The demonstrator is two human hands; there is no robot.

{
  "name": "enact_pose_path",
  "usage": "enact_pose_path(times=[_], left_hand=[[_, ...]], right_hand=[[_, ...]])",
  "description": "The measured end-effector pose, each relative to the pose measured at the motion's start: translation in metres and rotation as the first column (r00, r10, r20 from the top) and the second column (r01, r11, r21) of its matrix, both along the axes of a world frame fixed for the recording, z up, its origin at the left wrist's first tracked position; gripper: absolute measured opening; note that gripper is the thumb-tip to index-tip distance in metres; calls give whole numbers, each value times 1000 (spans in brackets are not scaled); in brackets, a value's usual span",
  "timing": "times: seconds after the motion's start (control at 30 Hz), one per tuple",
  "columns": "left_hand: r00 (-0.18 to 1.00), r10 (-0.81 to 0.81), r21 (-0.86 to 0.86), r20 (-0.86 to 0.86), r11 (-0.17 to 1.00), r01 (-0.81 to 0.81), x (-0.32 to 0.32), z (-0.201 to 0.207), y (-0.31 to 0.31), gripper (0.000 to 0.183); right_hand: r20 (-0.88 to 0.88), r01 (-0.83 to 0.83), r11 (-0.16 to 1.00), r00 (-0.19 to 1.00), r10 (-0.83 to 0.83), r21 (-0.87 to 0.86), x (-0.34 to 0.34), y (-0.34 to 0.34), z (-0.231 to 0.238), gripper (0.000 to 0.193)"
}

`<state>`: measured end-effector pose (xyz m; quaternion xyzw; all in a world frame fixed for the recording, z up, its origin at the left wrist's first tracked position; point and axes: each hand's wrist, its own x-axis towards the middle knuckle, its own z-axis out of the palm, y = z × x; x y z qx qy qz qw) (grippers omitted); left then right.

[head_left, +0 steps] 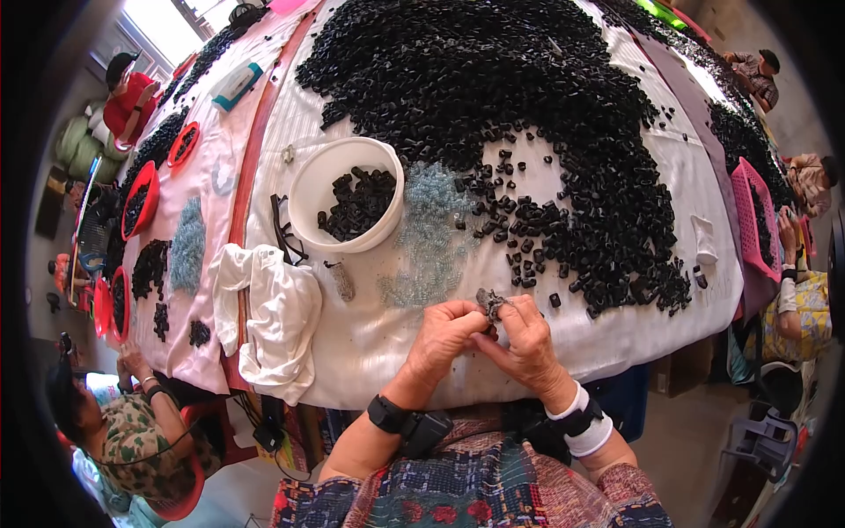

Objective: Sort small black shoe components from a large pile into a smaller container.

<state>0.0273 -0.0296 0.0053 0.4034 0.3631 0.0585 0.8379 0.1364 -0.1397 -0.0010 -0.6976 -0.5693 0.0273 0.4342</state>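
Above the near edge of the cloth-covered table, my left hand [444, 336] and my right hand [528, 343] meet, fingers pinched together. Between their fingertips is a small dark grey piece [493, 303], its exact kind too small to make out. Beyond the hands lies a scattered heap of small clear bluish pieces [431, 229]. A great pile of small black plastic parts [493, 79] spreads over the far and right side. Left of the clear pieces stands a white tub [304, 198] with black parts in it.
A crumpled white cloth [268, 317] lies at the near left, with a small clear bag [340, 280] beside it. Red bowls [143, 201] stand on the left table, a pink basket [755, 216] on the right. Other people [141, 431] sit at both sides.
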Motion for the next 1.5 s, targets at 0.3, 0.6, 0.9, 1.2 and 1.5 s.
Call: enact_pose_path(times=[0.3,0.6,0.9,1.2,1.5], left_hand=[[993,-88,100,-85,990,96,1,0,0,11],[997,-77,-50,30,996,78,-7,-7,5,15],[996,-78,-61,31,995,80,-8,-10,6,14],[996,-87,-22,-25,996,86,-3,0,5,15],[1000,-27,-20,3,999,27,1,0,0,11]], right_hand=[[-125,67,996,990,-60,54,4,-3,-6,30],[-115,62,998,992,-59,21,6,-6,-6,30],[-36,44,998,998,-42,54,3,-5,-8,28],[-63,39,987,998,-29,159,1,0,-13,29],[-132,10,990,991,9,144,3,-3,-13,38]])
